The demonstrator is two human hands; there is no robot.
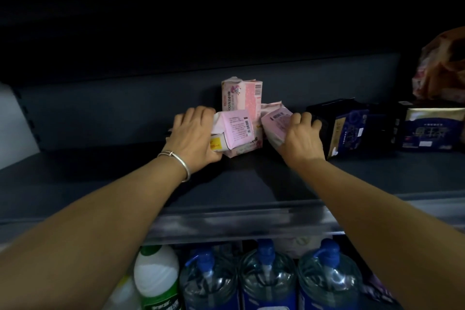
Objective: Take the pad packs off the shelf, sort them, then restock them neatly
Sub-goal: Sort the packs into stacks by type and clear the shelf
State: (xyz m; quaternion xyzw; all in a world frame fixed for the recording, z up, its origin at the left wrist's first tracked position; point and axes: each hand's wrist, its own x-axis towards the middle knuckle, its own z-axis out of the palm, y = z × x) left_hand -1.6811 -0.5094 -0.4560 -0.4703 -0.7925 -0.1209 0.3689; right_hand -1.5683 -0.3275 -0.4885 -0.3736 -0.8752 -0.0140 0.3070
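Observation:
Several pink pad packs cluster in the middle of the dark shelf (100, 178). My left hand (193, 138) grips a pink pack (237, 127) with a barcode label, tilted forward. My right hand (300, 139) holds another pink pack (275, 118) just to its right. Behind them a taller pink pack (241, 93) stands upright against the back wall. A low pink pack (245, 150) lies under the one in my left hand. Two dark blue pad packs (348, 131) (432, 128) sit to the right, the nearer one touching my right hand.
A crinkled pink and orange bag (442, 70) rests on top at the far right. Below the shelf edge stand a white bottle with a green cap (156, 277) and three large water jugs with blue caps (266, 277). The shelf's left half is bare.

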